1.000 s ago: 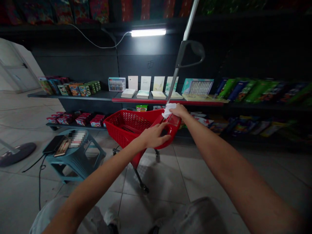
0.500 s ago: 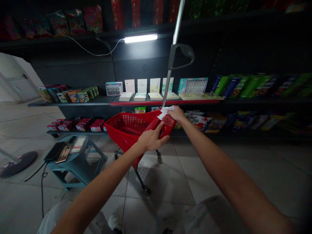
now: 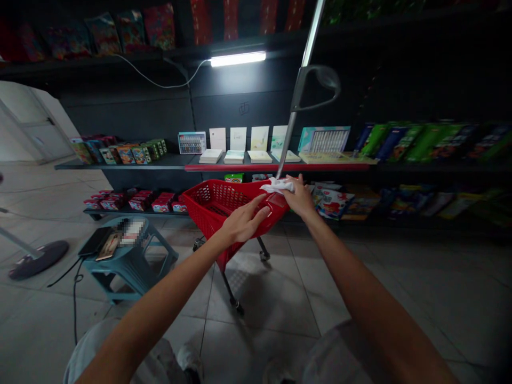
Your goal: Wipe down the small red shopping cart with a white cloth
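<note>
Right hand: the right hand presses a crumpled white cloth onto the rear rim of the red basket cart, fingers closed on the cloth.
Left hand: the left hand lies flat, fingers spread, on the cart's near rim, gripping nothing.
Cart: glossy red plastic with lattice walls, on small wheels, standing on the tiled floor before the shelves.
Pole: a metal handle pole rises slanted from the cart's rear.
Nearby: a teal stool to the left.
</note>
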